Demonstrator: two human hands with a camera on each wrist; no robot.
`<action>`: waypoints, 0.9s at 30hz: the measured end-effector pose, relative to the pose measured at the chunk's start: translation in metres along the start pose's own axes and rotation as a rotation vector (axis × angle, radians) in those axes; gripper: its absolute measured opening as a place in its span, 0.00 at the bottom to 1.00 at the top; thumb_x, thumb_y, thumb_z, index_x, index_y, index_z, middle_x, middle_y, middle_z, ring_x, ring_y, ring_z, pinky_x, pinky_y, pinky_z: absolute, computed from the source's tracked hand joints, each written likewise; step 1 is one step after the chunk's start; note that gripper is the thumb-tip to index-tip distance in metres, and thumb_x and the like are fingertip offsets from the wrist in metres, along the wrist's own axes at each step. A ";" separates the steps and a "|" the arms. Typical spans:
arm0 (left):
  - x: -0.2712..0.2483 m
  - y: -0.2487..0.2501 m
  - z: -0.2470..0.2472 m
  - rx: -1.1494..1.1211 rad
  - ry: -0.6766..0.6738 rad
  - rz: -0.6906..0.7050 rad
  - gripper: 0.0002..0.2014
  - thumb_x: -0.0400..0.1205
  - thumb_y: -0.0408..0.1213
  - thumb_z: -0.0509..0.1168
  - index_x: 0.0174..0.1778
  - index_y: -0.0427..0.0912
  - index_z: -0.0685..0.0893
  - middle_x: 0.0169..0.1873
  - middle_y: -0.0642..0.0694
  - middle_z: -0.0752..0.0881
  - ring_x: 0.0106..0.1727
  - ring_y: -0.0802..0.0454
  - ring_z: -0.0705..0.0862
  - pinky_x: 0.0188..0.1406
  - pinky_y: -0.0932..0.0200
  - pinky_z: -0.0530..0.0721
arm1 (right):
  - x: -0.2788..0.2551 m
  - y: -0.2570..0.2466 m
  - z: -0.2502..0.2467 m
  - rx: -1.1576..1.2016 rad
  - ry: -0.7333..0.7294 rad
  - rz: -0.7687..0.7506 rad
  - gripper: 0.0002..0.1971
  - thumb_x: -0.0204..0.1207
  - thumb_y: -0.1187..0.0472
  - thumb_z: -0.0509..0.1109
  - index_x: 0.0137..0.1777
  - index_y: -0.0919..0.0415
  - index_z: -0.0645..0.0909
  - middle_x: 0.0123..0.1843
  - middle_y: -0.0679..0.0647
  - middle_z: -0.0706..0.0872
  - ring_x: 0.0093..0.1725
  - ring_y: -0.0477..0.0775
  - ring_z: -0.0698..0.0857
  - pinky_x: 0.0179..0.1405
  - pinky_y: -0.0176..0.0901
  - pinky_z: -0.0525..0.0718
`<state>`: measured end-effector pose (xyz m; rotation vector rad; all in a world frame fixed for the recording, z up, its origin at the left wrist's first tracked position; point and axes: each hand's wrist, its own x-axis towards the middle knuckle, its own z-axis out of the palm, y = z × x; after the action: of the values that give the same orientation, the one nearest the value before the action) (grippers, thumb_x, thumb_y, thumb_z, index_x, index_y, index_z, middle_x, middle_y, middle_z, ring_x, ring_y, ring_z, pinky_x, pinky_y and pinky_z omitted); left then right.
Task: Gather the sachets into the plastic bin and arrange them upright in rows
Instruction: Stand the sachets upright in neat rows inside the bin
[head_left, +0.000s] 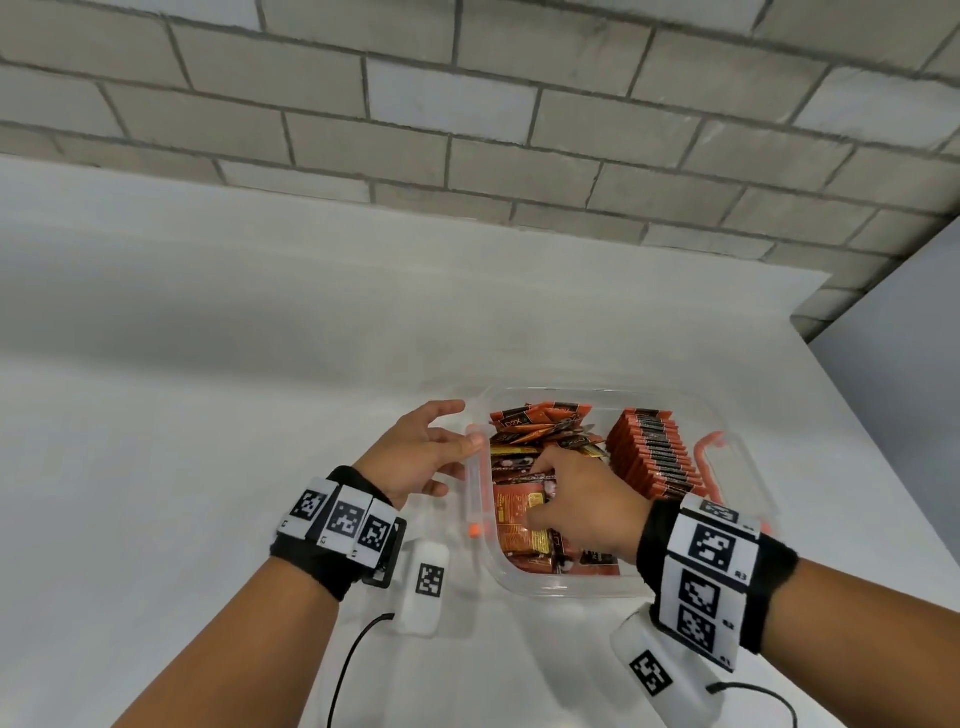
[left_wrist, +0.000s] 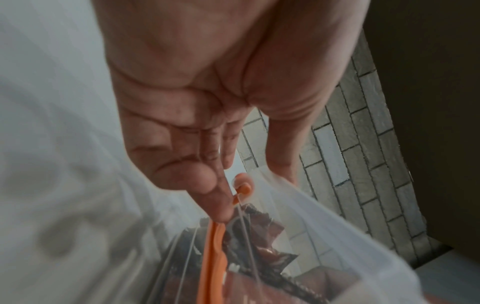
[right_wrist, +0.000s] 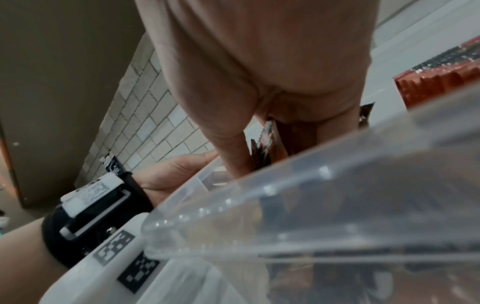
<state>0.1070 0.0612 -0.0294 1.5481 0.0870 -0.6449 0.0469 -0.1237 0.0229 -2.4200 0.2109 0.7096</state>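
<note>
— What did the plastic bin (head_left: 566, 590) look like?
— Clear, with orange side handles, sitting on the white tabletop (head_left: 208, 364).
— And the sachets?
— Orange and black. An upright row (head_left: 652, 452) stood packed along its right side; a loose pile (head_left: 530, 467) lay jumbled on the left.

In the bin (head_left: 737, 441), upright sachets (head_left: 652, 451) stand right of a seemingly loose heap (head_left: 540, 441).

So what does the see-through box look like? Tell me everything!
The plastic bin is clear, squarish, with rounded corners and orange latch handles on its sides. It sits lidless on the white table. Inside, one neat upright row of orange sachets stands right; loose ones pile left. The left hand touches its rim; the right hand reaches inside.
</note>
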 end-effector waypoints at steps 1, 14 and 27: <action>0.000 0.000 0.000 -0.002 0.003 -0.004 0.29 0.76 0.42 0.74 0.73 0.52 0.72 0.49 0.44 0.87 0.36 0.54 0.85 0.29 0.60 0.80 | 0.001 0.001 0.000 0.027 0.000 0.009 0.27 0.73 0.61 0.75 0.71 0.57 0.70 0.46 0.50 0.78 0.29 0.45 0.78 0.24 0.35 0.76; -0.029 0.016 0.012 0.030 0.249 0.106 0.20 0.80 0.53 0.67 0.66 0.52 0.77 0.55 0.48 0.83 0.54 0.51 0.83 0.40 0.58 0.79 | -0.034 0.029 -0.048 0.440 0.064 -0.153 0.20 0.69 0.65 0.79 0.57 0.46 0.81 0.52 0.49 0.87 0.38 0.53 0.87 0.40 0.48 0.88; -0.035 0.068 0.089 -0.306 -0.193 0.146 0.41 0.60 0.56 0.81 0.67 0.46 0.78 0.55 0.45 0.87 0.55 0.44 0.87 0.44 0.42 0.89 | -0.044 0.033 -0.087 0.794 0.081 -0.365 0.22 0.66 0.67 0.75 0.61 0.59 0.79 0.54 0.57 0.89 0.49 0.57 0.89 0.46 0.50 0.86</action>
<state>0.0769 -0.0181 0.0516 1.1803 -0.0702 -0.6300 0.0381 -0.2026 0.0887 -1.6579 0.0571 0.2764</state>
